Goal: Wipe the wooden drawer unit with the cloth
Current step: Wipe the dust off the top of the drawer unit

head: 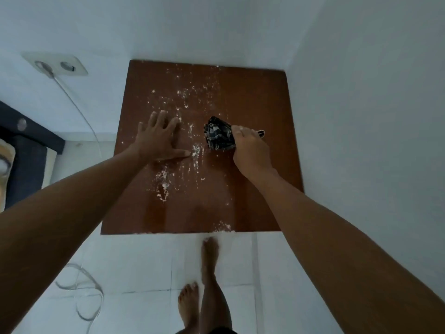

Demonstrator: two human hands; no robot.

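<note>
The brown wooden top of the drawer unit [252, 97] fills the middle of the head view, set into a corner of white walls. White powder [166, 179] is scattered over its left and centre parts. My right hand [250, 153] grips a bunched dark patterned cloth [219, 136] and presses it on the top, right of centre. My left hand [159, 138] lies flat on the wood with fingers spread, left of the cloth, its thumb beside a streak of powder.
A wall socket [60, 65] with a white cable [79, 107] hangs at the upper left; the cable loops on the white tiled floor [134, 261]. A dark bed edge [29, 150] is at the far left. My bare feet [192, 302] stand before the unit.
</note>
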